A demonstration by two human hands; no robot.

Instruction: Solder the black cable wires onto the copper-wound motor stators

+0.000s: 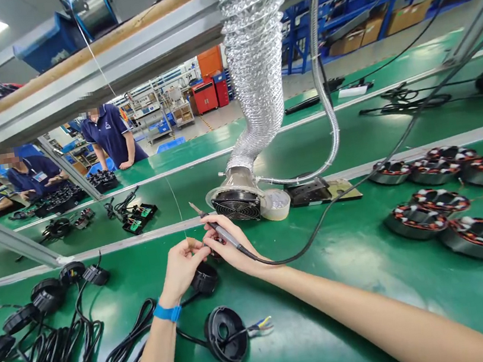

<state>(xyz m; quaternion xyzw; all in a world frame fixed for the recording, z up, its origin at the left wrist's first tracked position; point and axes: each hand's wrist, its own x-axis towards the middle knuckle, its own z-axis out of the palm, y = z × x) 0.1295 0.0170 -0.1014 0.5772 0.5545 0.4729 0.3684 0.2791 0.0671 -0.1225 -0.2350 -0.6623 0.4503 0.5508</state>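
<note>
My right fingers (217, 223) grip a soldering iron (222, 233) like a pen, its tip pointing up and away. My left fingers (194, 246) are closed on something too small to make out, just above a black puck (204, 279) with a cable. Both hands are over the green desk (348, 268), near a fume fan (236, 204).

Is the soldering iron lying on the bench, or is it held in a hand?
Held: the right hand grips the soldering iron like a pen, tip raised above the green bench.
</note>
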